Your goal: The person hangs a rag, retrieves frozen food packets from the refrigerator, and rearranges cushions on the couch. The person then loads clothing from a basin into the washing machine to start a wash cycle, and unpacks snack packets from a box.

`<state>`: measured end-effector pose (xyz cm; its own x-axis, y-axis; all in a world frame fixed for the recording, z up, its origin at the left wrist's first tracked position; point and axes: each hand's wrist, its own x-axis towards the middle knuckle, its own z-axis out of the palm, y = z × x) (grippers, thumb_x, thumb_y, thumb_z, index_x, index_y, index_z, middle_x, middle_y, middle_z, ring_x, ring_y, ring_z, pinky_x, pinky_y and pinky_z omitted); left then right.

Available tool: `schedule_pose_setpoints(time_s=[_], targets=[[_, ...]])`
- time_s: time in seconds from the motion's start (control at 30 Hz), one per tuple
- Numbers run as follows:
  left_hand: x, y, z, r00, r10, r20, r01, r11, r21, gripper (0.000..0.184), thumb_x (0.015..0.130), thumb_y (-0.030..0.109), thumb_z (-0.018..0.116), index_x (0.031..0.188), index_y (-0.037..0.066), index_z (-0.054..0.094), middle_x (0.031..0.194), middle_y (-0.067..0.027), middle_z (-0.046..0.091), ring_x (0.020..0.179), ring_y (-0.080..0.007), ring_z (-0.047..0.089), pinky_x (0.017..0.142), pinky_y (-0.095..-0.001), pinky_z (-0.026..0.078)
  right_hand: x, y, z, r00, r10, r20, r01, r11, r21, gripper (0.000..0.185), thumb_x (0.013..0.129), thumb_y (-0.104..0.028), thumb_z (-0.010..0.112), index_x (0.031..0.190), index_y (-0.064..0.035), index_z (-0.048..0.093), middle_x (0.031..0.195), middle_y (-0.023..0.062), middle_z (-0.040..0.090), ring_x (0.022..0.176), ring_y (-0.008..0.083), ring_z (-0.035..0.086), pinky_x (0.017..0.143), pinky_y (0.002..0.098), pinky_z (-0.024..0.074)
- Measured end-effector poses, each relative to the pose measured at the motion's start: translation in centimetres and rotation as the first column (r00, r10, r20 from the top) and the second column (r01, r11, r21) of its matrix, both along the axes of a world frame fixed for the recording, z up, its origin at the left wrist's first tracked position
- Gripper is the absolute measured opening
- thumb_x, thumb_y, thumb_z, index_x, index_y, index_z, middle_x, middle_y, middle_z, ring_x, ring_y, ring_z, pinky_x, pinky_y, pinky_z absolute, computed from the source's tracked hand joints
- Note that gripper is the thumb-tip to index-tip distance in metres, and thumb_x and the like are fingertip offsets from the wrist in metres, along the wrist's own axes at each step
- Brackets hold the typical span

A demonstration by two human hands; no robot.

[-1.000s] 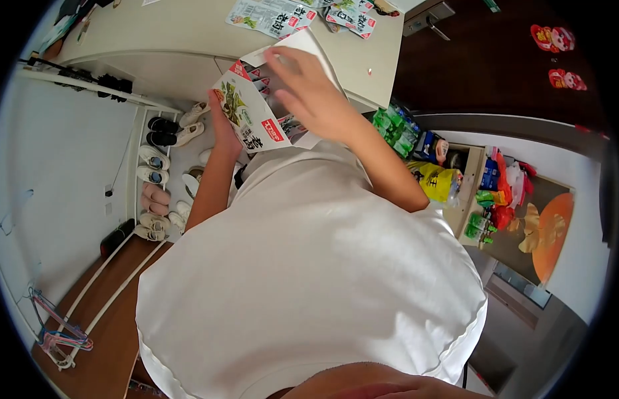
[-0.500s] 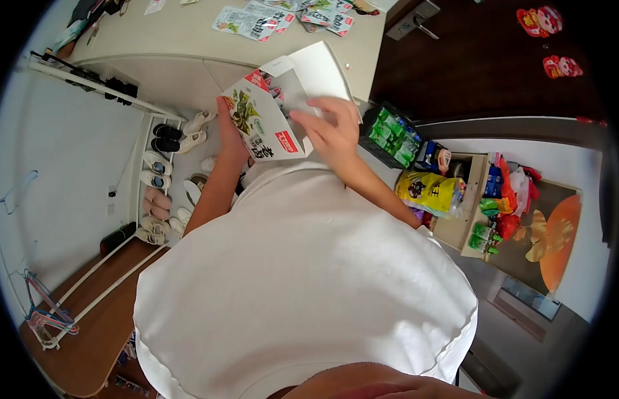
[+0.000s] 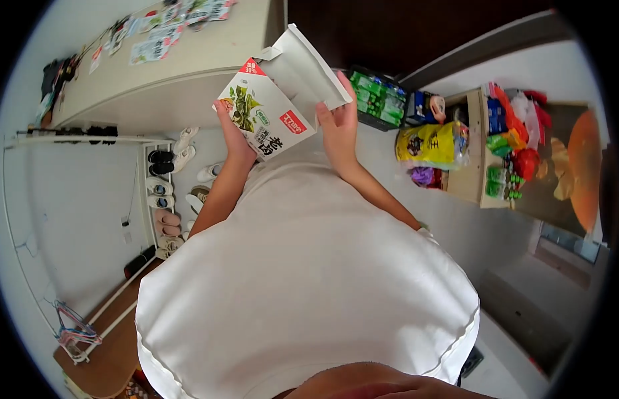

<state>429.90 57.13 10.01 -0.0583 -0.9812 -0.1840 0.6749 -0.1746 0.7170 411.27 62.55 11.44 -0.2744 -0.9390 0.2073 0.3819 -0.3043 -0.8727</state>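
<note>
A white cardboard snack box [image 3: 264, 110] with green leaf pictures and red labels is tilted in front of my chest, its top raised. My left hand [image 3: 236, 138] grips its left side and lower corner, with the thumb on the printed front. My right hand [image 3: 339, 126] pinches the outer edge of the white lid flap [image 3: 303, 63], thumb on the near side and fingers behind. What lies deep in the box is hidden by the front panel.
Foil snack packets [image 3: 153, 48] lie on the cream tabletop [image 3: 123, 86] at the upper left. Shoes stand on a rack [image 3: 150, 189] at left. To the right are a crate of green bottles [image 3: 376, 100], a yellow bag [image 3: 426, 143] and a wooden cabinet [image 3: 466, 179].
My right hand has gone from the box opening to the lid flap's edge and now holds it. The view has turned, so the table and packets appear farther left.
</note>
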Motion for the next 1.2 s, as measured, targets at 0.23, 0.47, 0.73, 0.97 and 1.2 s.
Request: schedule_pose_setpoints(time_s=[0.23,0.47,0.73,0.97,1.2], targets=[[-9.4,2.1,-2.0,0.992,-0.099,0.084,0.099,0.995,-0.001,0.074,0.106,0.067,0.030,0.146,0.008,0.049,0.138,-0.0094,0.061,0.123,-0.0250,0.061,0.105,-0.0387,0.049,-8.8,4.8,-2.9,0.992,-0.079,-0.101,0.089,0.992,0.094,0.053,0.103,-0.017,0.062,0.151,-0.0052,0.043,0.146,0.0100,0.052,0.132,0.0211,0.054,0.113,0.0350,0.0397],[-17.2,2.3,-1.2,0.940,-0.303,0.154,0.299,0.953,0.053,0.072,0.106,0.065,0.034,0.144,0.007,0.051,0.139,-0.0089,0.061,0.124,-0.0243,0.060,0.105,-0.0376,0.048,-13.9,8.0,-3.4,0.956,-0.286,-0.069,0.290,0.956,0.049,0.038,0.112,-0.021,0.045,0.142,-0.0021,0.059,0.142,0.0095,0.060,0.122,0.0139,0.058,0.104,0.0259,0.0440],[-28.1,0.2,-3.5,0.806,-0.571,0.154,0.559,0.821,0.116,0.077,0.104,0.069,0.036,0.142,0.005,0.053,0.136,-0.0096,0.061,0.121,-0.0245,0.061,0.103,-0.0388,0.049,-21.7,10.0,-6.5,0.824,-0.528,-0.205,0.544,0.839,0.026,0.036,0.111,-0.013,0.045,0.142,-0.0004,0.058,0.144,0.0102,0.060,0.127,0.0157,0.056,0.108,0.0272,0.0413],[-40.7,-3.6,-7.1,0.682,-0.725,0.100,0.690,0.682,0.241,0.070,0.103,0.067,0.042,0.139,0.008,0.056,0.130,-0.0063,0.064,0.113,-0.0203,0.065,0.097,-0.0343,0.053,-31.1,9.5,-8.4,0.648,-0.643,-0.407,0.736,0.667,0.117,0.038,0.110,-0.013,0.046,0.145,-0.0002,0.055,0.146,0.0120,0.058,0.132,0.0199,0.053,0.111,0.0303,0.0386],[-53.5,-6.1,-8.5,0.609,-0.788,0.084,0.744,0.606,0.282,0.066,0.103,0.062,0.049,0.135,0.005,0.056,0.127,-0.0066,0.066,0.109,-0.0167,0.067,0.093,-0.0304,0.055,-40.8,7.7,-8.9,0.626,-0.617,-0.477,0.748,0.648,0.143,0.046,0.107,-0.015,0.054,0.150,-0.0022,0.049,0.161,0.0134,0.042,0.147,0.0236,0.039,0.121,0.0338,0.0270]])
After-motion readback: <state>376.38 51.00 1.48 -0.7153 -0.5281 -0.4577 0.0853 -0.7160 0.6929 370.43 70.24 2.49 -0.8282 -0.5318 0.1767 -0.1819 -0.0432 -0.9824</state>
